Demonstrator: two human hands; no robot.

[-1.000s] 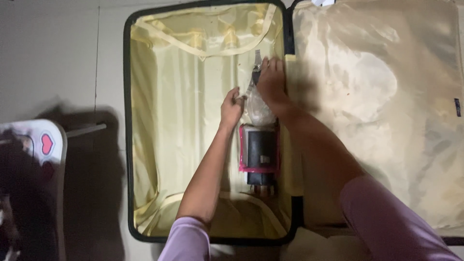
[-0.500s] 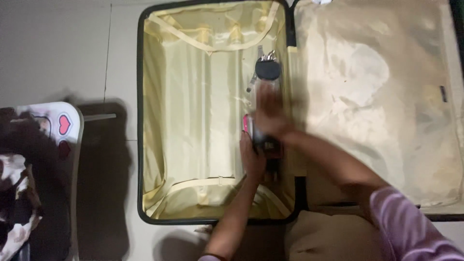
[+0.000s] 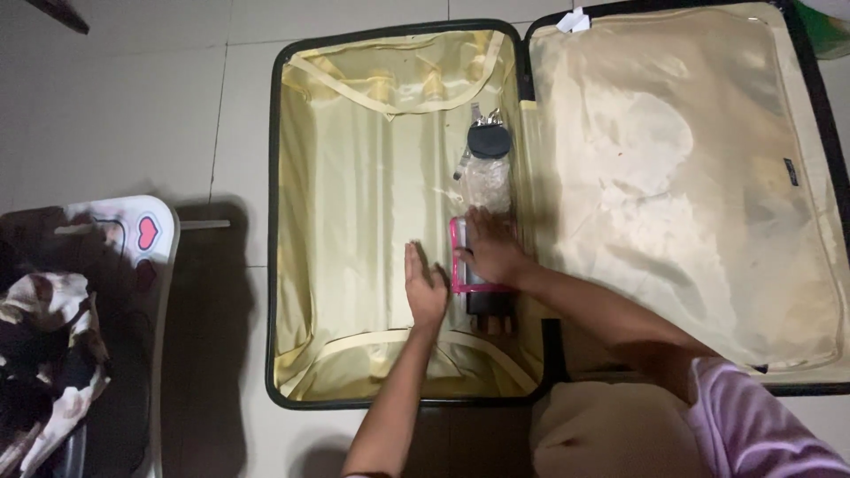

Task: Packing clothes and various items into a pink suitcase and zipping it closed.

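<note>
While my view sits closer than before, right hand (image 3: 492, 250) now lies flat on pink pouch (image 3: 474, 279) in open suitcase (image 3: 372, 221); left hand (image 3: 425, 285) open beside it, moved down from clear bag (image 3: 487, 181).

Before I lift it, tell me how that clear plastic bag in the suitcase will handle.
The clear plastic bag looks crinkled and thin, so probably floppy and light. Its shiny film may be slippery. It lies flat, so it is unlikely to roll.

open suitcase (image 3: 390, 221) — 1 | hands — 2: left hand (image 3: 425, 288), right hand (image 3: 492, 248) | pink-edged pouch (image 3: 474, 281) — 1 | clear plastic bag (image 3: 486, 181) — 1 | round black case (image 3: 489, 142) — 1 | laundry basket (image 3: 164, 265) — 1
</note>
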